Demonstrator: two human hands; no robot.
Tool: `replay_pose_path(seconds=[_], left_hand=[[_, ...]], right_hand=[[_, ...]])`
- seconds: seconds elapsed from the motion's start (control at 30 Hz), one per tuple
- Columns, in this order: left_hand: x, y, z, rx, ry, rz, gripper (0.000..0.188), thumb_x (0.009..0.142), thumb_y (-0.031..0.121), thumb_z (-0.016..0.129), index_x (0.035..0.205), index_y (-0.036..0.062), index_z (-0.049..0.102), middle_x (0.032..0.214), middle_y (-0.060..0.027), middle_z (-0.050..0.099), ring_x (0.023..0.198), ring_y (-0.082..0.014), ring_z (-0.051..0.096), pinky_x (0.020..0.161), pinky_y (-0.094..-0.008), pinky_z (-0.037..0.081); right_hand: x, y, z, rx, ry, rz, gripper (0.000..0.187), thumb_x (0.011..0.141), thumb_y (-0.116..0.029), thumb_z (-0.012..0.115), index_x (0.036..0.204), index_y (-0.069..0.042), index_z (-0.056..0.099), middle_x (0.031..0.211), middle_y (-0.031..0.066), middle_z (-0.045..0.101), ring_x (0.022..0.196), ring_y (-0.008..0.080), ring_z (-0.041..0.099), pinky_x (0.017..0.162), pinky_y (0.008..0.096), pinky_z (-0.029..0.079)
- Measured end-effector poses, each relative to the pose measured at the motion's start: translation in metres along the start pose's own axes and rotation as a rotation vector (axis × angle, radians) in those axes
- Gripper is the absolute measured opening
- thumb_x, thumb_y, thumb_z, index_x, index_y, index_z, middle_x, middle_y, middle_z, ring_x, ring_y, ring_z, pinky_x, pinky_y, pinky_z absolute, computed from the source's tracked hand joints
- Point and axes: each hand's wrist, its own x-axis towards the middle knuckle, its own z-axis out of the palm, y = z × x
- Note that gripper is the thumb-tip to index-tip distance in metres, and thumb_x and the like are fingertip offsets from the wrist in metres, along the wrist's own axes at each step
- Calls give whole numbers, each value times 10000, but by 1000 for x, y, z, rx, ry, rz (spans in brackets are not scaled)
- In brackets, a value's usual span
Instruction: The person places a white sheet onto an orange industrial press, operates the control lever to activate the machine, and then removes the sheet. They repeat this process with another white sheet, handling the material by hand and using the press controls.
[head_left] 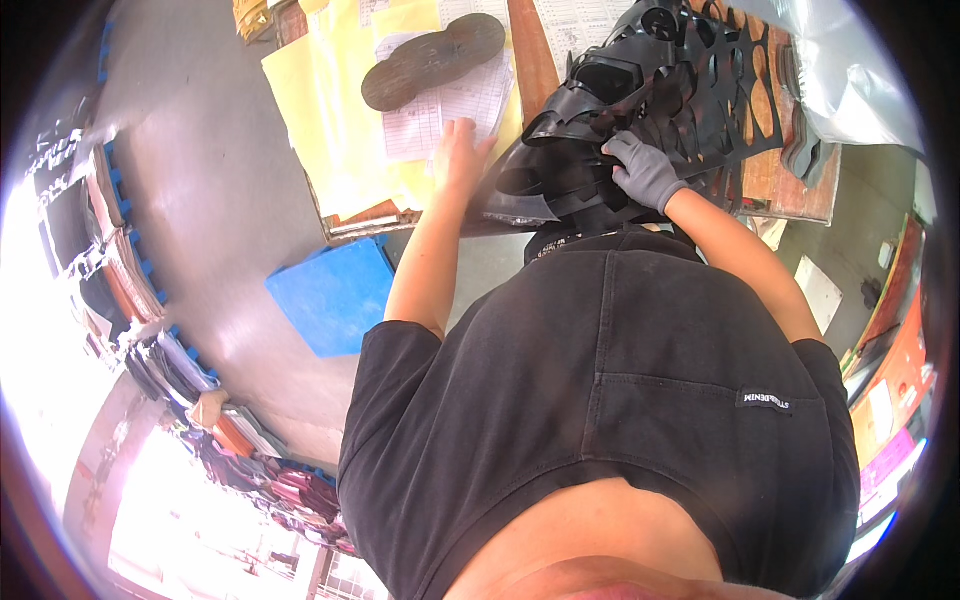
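Facing the way the worker faces, with twelve o'clock straight ahead, I see the bare left hand over some printed sheets on the tabletop. Its fingers are loosely spread, thumb set apart, and it holds nothing; whether the fingertips press on the paper I can't tell from here. At about twelve o'clock from it lies a dark sole-shaped piece, tilted across the printed sheets, its right end pointing to two o'clock. Yellow paper spreads beneath the sheets and out to nine o'clock.

At three o'clock from the left hand is the right hand, in a grey glove, its fingers curled in and pinching a strip of the black cut-out sheet. That sheet, full of openings, lies bunched and overlapping around the right hand and runs from there toward twelve and two o'clock on the tabletop, while its near part reaches the edge by the worker's black shirt.

At about two o'clock from the right hand sits a clear plastic bag, with a few dark curved pieces just beside it. Down on the floor, at half past seven from the left hand, is a flat blue panel.
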Motion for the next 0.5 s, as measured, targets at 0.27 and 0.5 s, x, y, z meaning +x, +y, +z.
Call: replay_pose_path(seconds=[0.27,0.5], left_hand=[[8,-8,-5,-34,53,96,196,827,208,547,874,21,585,889,-160,570,860,-360,555,753,-425,440],[12,-1,-28,-59,108,90,168,841,178,507,838,27,581,905,-178,561,865,-380,537,753,-447,431]], right_hand=[[1,1,-1,4,36,-24,307,759,-145,558,1061,-99,531,1112,127,513,922,333,562,789,417,459],[-2,3,3,12,124,-65,323,722,-101,581,1041,-94,534,1068,109,528,921,324,555,773,392,462]])
